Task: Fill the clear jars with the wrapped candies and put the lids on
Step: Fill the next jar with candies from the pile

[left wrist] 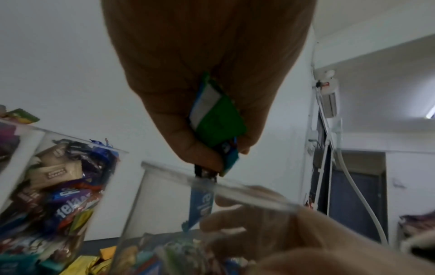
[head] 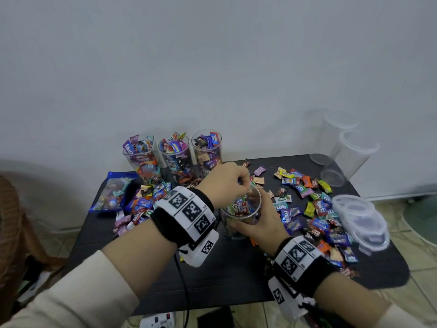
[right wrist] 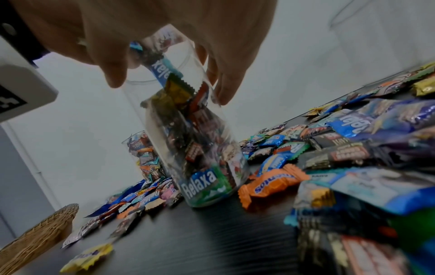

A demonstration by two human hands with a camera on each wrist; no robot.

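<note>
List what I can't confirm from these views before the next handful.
- Left hand candy count: head view, fingers cover them; left wrist view, palm hides most.
- Jar fill level: head view, right hand covers the wall.
- Lid stack count: head view, clear rims merge.

Three filled jars (head: pixel 176 159) stand behind the held jar (head: pixel 241 214); lids (head: pixel 361 221) right.

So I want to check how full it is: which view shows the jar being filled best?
The right wrist view: the jar being filled shows full height. The head view has hands covering it; the left wrist view shows mostly its rim.
</note>
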